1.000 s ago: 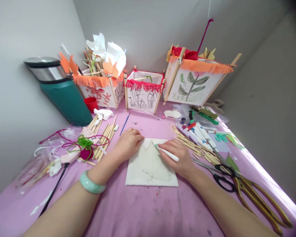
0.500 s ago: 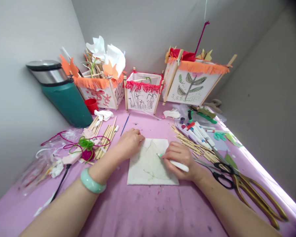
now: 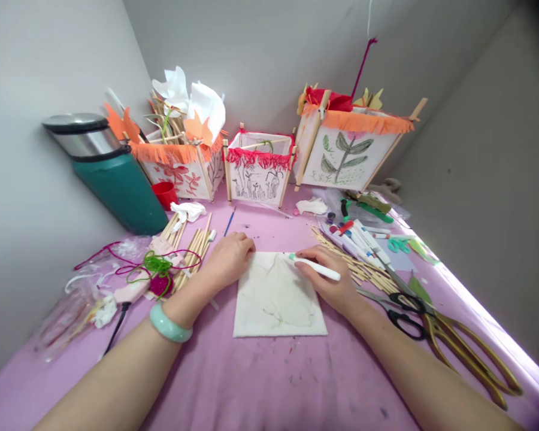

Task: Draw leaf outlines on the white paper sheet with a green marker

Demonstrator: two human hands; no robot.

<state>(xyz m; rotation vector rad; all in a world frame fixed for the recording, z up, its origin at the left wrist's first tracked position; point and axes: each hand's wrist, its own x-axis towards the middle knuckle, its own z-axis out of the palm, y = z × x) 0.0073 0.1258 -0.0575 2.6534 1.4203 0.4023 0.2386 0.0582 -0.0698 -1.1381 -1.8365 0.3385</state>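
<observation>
Grey walls (image 3: 269, 54) meet in corner; pink tabletop (image 3: 260, 383); daylight perhaps from right.

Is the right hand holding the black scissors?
No, the right hand holds a white marker over the paper sheet; the scissors lie apart.

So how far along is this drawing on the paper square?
Three decorated lanterns already stand at the back. The paper square carries faint green lines. The left hand pins its corner while the right hand holds a green marker at its top edge. Most of the sheet is bare.
</observation>
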